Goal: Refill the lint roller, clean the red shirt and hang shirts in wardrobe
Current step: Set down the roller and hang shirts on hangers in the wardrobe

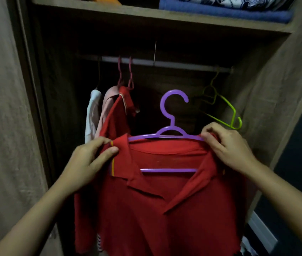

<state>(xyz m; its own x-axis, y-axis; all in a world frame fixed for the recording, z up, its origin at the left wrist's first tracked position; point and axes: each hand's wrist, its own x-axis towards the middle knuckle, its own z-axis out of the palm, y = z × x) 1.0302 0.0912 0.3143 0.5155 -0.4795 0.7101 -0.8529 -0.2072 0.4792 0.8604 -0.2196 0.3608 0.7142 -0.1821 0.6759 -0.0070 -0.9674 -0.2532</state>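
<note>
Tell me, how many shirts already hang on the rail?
3: a white shirt farthest left, a pink shirt beside it, then a red shirt with a striped collar. Others may hide in the dark behind the held shirt.

The shirt (165, 209) sits on a hanger (172, 126), with its shoulders pinched by the left hand (83, 163) and the right hand (227, 145). Behind the fingers and higher up runs the rail (183, 64). On it, hung shirts (117, 111) are beyond the left fingers and other hangers (233, 120) beyond the right ones. Folded cloth (220, 12) lies on the shelf (146, 14) above.
</note>
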